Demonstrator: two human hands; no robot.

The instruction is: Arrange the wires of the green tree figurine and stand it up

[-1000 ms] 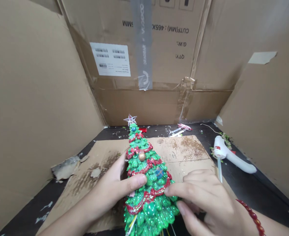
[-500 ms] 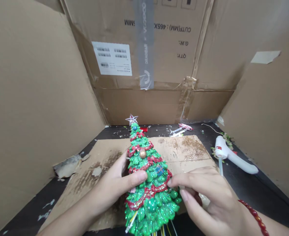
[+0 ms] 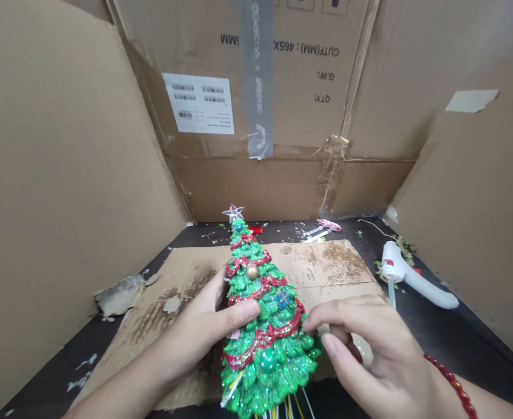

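Observation:
A glittery green Christmas tree ornament (image 3: 260, 326) with red garlands, small baubles and a clear star (image 3: 234, 213) on top is tilted away from me. My left hand (image 3: 221, 314) is closed round its left side, thumb on the front and fingers hidden behind. At the tree's right edge is my right hand (image 3: 365, 349), its index fingertip by the lowest red garland. Its index and thumb are bent with a gap between them, and I see nothing held there. White and yellow wires (image 3: 289, 407) hang below the tree. A short wire end (image 3: 232, 391) pokes out at its lower left.
A stained cardboard sheet (image 3: 339, 262) lies on the dark table (image 3: 478, 355). On the right rests a white glue gun (image 3: 417, 279). Red-and-white scraps (image 3: 326, 228) lie at the back, a torn scrap (image 3: 119, 295) at left. Cardboard walls (image 3: 291, 186) enclose the space.
My right index fingertip has shifted slightly right and the gap to the thumb shows more. The tree has turned a little in my left hand.

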